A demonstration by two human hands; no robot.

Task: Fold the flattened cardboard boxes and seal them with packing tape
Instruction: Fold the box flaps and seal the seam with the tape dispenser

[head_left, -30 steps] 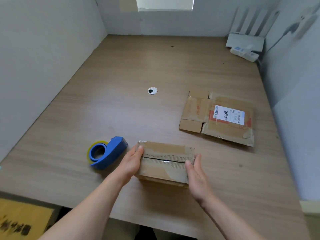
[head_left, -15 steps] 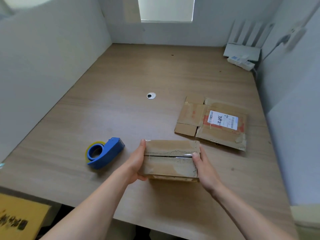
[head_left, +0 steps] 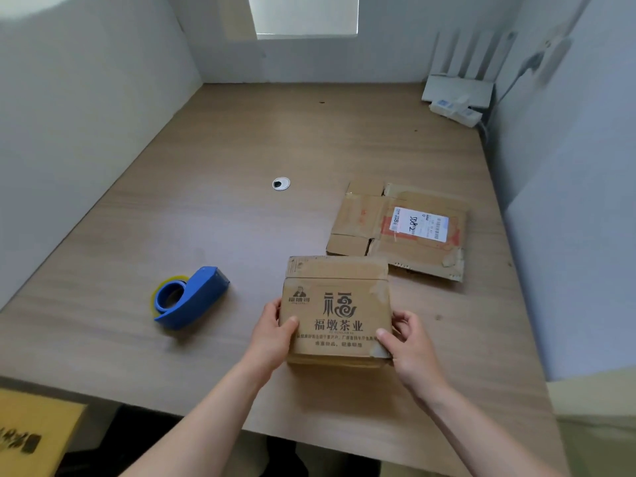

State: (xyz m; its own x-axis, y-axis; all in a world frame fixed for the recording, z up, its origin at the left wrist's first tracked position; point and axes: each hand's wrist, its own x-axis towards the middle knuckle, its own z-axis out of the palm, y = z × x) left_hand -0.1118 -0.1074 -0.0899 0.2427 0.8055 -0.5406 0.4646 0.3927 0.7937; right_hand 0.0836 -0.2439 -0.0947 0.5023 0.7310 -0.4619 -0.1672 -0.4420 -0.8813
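While left hand [head_left: 270,335] and right hand [head_left: 411,344] grip box [head_left: 337,315], tape dispenser [head_left: 191,297] nearby

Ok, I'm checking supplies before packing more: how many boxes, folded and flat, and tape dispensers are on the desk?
folded box: 1
flat box: 1
tape dispenser: 1
Total: 3

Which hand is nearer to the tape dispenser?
Left. The left hand grips the box at its left edge, right of the tape dispenser; the right hand grips its right edge, farther away.
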